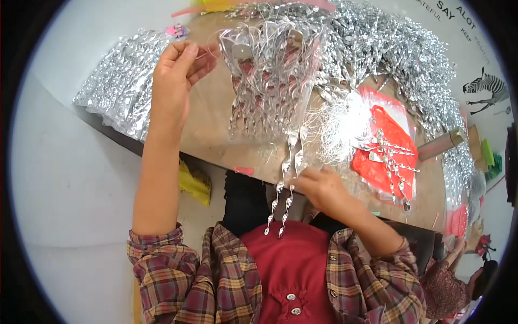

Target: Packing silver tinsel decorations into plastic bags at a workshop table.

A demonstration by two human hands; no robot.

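Observation:
My left hand point(181, 67) is raised above the table's left part, thumb and fingers bent together beside a thin, pale thread loop. Whatever sits between its fingertips is too fine to make out. Two silver twisted spiral strips point(286, 178) hang over the table's near edge, in front of my chest. The fingers of my right hand point(324, 189) are closed at the right-hand strip, about halfway down. Between the hands and further back lies a clear plastic bag point(310, 102) with a bunch of silver spirals point(264, 92) in or on it.
Piles of silver spirals cover the table's back right point(394, 43) and left side point(121, 81). White threads point(337, 129) lie tangled near a red plastic bag point(386, 137) with spirals on it. A cylindrical flask point(441, 144) lies at right. Another person point(448, 286) sits at far right.

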